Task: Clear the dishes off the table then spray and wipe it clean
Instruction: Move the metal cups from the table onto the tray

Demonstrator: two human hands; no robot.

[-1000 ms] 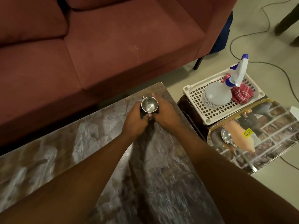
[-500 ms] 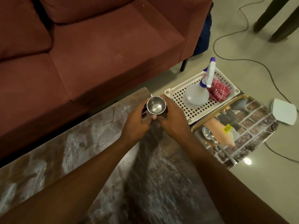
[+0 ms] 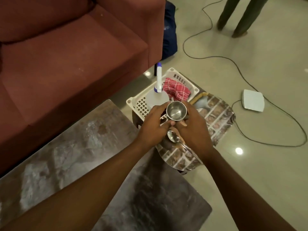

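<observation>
Two hands carrying a steel cup (image 3: 176, 111). The left hand (image 3: 153, 125) curls round its left wall and the right hand (image 3: 194, 130) round its right wall, with the fingertips meeting at the near side. The cup is upright, mouth up and apparently empty. It is held clear of the counter (image 3: 83, 155), which lies below and to the left of the hands, and above a printed tray (image 3: 220, 117). A spoon (image 3: 173, 138) lies on the tray just beneath the hands. Just beyond them, a white basket (image 3: 140, 104) holds a spray bottle (image 3: 159, 80) and a red cloth (image 3: 176, 88). The cup is judged light, rigid and hard to break, but smooth and therefore slippery. It is best gripped around the wall or by the small handle on its far side.
</observation>
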